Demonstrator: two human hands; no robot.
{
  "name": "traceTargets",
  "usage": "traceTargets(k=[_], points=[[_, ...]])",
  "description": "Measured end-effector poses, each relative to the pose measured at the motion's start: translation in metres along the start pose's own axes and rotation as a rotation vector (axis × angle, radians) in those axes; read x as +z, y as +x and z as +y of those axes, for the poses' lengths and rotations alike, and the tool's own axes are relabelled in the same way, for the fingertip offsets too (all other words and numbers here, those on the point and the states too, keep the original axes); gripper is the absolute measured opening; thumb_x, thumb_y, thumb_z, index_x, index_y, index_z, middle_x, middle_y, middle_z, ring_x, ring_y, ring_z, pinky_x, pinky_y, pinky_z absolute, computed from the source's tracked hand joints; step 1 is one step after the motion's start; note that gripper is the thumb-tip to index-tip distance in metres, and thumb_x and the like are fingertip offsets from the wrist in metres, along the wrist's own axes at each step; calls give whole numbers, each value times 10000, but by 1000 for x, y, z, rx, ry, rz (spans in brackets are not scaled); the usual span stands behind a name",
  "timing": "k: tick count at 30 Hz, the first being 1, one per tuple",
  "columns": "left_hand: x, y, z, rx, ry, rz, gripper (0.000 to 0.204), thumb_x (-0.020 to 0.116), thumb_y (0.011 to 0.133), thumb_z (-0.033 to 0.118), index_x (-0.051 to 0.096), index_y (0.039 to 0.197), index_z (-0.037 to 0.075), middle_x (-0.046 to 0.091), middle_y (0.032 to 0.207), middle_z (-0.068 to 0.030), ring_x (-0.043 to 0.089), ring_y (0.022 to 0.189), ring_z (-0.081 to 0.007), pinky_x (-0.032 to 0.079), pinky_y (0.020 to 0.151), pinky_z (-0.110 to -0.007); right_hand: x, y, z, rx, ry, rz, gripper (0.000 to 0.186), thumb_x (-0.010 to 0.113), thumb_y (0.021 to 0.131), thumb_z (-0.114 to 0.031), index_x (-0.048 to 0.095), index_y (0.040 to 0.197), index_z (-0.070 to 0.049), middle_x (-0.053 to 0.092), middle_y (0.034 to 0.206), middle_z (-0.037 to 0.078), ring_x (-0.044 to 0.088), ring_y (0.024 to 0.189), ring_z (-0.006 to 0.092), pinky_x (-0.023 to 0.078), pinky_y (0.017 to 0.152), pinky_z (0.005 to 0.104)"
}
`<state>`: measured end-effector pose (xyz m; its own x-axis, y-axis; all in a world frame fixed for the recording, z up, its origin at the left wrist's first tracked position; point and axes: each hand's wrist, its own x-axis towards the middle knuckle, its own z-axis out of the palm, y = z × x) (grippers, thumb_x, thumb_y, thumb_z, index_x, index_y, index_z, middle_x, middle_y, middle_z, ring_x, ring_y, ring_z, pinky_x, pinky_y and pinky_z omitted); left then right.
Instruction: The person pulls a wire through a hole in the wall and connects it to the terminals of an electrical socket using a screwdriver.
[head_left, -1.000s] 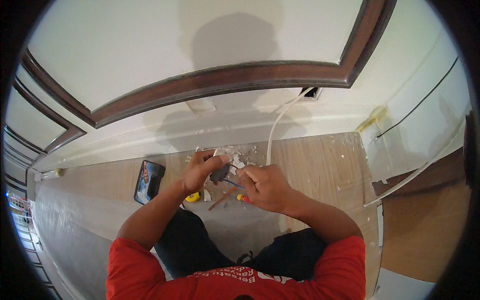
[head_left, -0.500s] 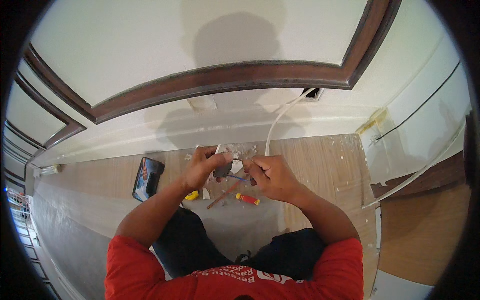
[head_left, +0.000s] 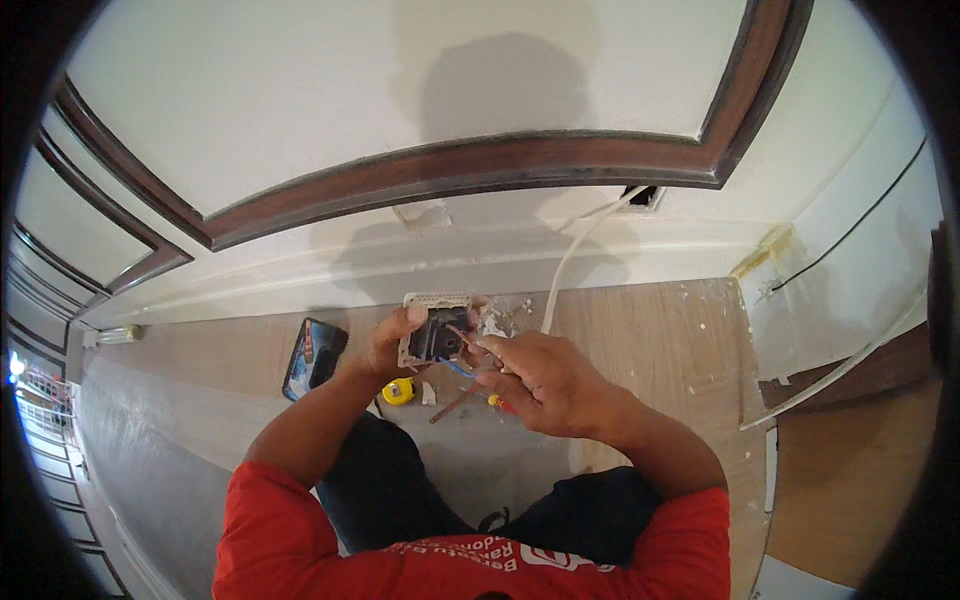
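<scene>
My left hand (head_left: 385, 348) grips the edge of a white wall socket (head_left: 437, 300), its black back turned up toward me. Close to its right side, my right hand (head_left: 548, 382) pinches the stripped end of a white cable (head_left: 561, 268). A blue wire (head_left: 459, 368) runs from the fingers to the socket's lower edge. A thin brownish wire (head_left: 460, 335) reaches over the black back; whether it sits in a terminal is too small to tell. Partly behind my right hand, a screwdriver (head_left: 502, 404) with a red and yellow handle lies on the floor.
A yellow tape measure (head_left: 398, 391) and a dark, glossy case (head_left: 313, 358) lie left of centre. White rubble (head_left: 495, 322) is scattered by the wall. The cable emerges from a square wall hole (head_left: 642, 198). A brown wooden cabinet (head_left: 845, 430) stands at right.
The socket has been turned so its black back faces up, more in view. My right hand has rotated and moved in toward it. The view has shifted slightly, uncovering the tape measure.
</scene>
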<state>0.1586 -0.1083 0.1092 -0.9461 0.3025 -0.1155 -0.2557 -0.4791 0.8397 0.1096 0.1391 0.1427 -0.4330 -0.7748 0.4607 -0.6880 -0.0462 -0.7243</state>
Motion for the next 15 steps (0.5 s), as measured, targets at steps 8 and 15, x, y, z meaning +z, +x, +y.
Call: traceTargets(k=[8,15], points=[[4,18,-8,-36,-285,-48,956,550,776,647,464,1396,-76,625,1247,-237,656,1095,-347,512,987,-446,-11,8,-12,97,121,125,386,648,940,-209,595,1227,44,686,943,259,692,826,393,534,704,441],[7,26,-11,-69,-351,-28,966,538,795,638,447,1394,-114,609,1259,-274,651,1100,-375,488,1013,-462,-10,3,-4,70,117,234,421,676,928,-185,591,1279,33,701,1025,235,719,906,309,547,776,366]])
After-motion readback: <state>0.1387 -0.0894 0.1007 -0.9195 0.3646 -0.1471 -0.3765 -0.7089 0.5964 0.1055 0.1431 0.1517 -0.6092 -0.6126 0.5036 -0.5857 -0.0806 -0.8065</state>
